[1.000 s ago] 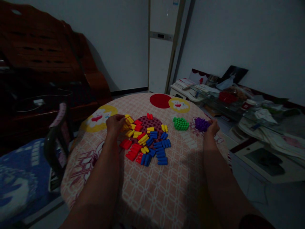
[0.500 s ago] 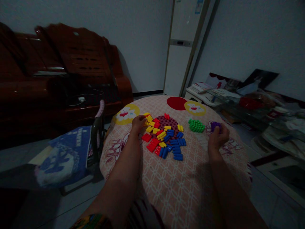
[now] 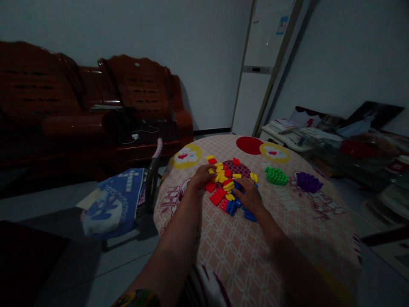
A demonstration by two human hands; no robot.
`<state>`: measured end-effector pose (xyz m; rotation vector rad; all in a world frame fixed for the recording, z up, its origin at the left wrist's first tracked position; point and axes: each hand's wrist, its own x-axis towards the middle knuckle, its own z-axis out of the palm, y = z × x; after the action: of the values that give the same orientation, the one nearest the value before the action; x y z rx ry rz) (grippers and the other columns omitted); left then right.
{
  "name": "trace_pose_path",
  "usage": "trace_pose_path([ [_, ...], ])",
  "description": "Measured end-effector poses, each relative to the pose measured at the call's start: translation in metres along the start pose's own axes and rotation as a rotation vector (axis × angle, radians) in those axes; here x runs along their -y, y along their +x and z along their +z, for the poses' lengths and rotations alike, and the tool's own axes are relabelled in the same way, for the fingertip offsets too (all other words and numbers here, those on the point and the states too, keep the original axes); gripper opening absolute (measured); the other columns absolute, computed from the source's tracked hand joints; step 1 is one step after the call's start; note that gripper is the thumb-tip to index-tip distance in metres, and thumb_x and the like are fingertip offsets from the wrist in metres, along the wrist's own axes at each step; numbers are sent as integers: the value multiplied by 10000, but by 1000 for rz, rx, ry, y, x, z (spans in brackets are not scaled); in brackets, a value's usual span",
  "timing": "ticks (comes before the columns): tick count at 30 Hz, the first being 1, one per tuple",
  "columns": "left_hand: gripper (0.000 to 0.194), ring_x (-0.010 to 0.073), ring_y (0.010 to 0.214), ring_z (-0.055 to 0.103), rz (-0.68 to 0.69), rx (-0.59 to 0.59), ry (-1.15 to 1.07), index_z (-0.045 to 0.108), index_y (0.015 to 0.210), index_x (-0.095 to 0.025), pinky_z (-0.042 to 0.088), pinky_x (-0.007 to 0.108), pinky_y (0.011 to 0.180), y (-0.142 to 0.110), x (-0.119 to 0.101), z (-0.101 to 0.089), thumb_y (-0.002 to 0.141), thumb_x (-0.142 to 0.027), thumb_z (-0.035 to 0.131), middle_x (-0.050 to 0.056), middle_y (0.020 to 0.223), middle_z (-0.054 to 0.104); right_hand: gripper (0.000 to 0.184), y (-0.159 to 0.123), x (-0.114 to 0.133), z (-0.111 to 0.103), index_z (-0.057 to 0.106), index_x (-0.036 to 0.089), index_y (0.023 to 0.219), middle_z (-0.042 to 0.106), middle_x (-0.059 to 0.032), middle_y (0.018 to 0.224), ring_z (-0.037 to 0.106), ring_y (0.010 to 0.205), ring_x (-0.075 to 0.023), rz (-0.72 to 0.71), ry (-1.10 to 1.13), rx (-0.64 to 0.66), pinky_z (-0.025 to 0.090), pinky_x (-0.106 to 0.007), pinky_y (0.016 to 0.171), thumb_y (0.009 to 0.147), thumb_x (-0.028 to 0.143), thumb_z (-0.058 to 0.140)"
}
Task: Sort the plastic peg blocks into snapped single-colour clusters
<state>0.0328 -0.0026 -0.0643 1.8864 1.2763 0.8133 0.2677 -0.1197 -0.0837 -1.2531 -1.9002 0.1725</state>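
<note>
A loose spread of ribbed plastic toy blocks lies on the round table: red blocks (image 3: 218,197), yellow blocks (image 3: 221,177) and blue blocks (image 3: 234,207). My left hand (image 3: 202,175) is at the left edge of the spread, fingers curled in around a yellow block (image 3: 211,170). Over the blue part, my right hand (image 3: 248,195) has its thumb and fingers bent round a blue block (image 3: 237,186). Several blue pieces are partly hidden beneath that hand. To the right sit a green beaded cluster (image 3: 276,176) and a purple one (image 3: 308,182), both out of my hands.
A patterned cloth covers the round table (image 3: 223,243). On the left stands a chair (image 3: 115,200) with a blue cloth, before a wooden sofa (image 3: 137,89). A glass-topped side table (image 3: 332,149) with clutter is at the right. A tall white cabinet (image 3: 255,94) stands behind.
My right hand has left the purple cluster and moved left onto the blue blocks. My left hand stays by the yellow blocks, now slightly nearer. The view has turned a little left.
</note>
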Motion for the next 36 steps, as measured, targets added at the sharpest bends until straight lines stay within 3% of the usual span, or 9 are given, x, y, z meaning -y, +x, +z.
trace_pose_path([
  [4,444,267,977,688,10,32,30,789,1073,-159,542,340,891,-2,-5,4,649,-268,720,69,1052,762,375,7,6,5,676,219,1252,700,-127,1221,589,1147,-312,-42,-71,62,442,-499,1027,891,290,605],
  [10,516,284,1001,680,46,-20,58,763,1163,-147,530,354,911,3,0,11,683,-321,690,84,1096,753,132,8,11,3,717,203,931,729,-119,967,631,970,-300,18,-124,81,475,-473,949,814,239,667],
  [12,540,290,983,680,35,-27,60,758,1175,-145,532,365,899,5,2,12,684,-362,702,89,1082,753,101,8,7,-6,709,213,882,735,-94,931,650,915,-273,92,-31,7,507,-433,896,802,268,680],
  [15,561,277,960,681,20,-37,51,749,1194,-153,540,355,873,4,3,12,684,-382,696,77,1065,754,159,7,-8,-31,714,221,866,744,-53,874,668,805,-225,279,148,-205,543,-362,778,780,349,677],
  [18,546,270,965,684,34,-52,60,758,1167,-159,541,344,874,3,0,11,677,-391,695,76,1087,752,267,-1,-37,-63,734,186,862,737,-51,779,671,711,-219,505,238,-415,543,-338,670,693,389,697],
  [21,540,280,961,687,18,-55,97,762,1155,-151,540,360,877,3,-3,10,672,-382,696,95,1081,755,267,-15,-67,-91,735,168,800,724,-51,715,664,657,-219,674,213,-490,537,-341,633,604,349,717],
  [26,536,283,935,696,7,-50,128,763,1144,-140,547,367,859,5,-5,9,663,-365,695,114,1055,762,161,-35,-91,-115,708,179,682,719,-43,677,657,646,-213,706,75,-420,527,-332,642,543,261,724],
  [32,520,305,981,698,45,-61,124,768,1123,-147,546,388,882,3,-4,9,671,-393,692,135,1097,758,293,-42,-92,-128,753,176,827,717,-5,710,663,692,-201,621,-7,-260,534,-326,691,544,165,679],
  [36,507,302,970,700,65,-71,101,768,1107,-149,551,381,863,3,-2,9,672,-399,696,129,1088,759,244,-42,-90,-129,764,193,790,741,-17,751,669,719,-206,622,-93,-230,529,-334,717,563,169,680],
])
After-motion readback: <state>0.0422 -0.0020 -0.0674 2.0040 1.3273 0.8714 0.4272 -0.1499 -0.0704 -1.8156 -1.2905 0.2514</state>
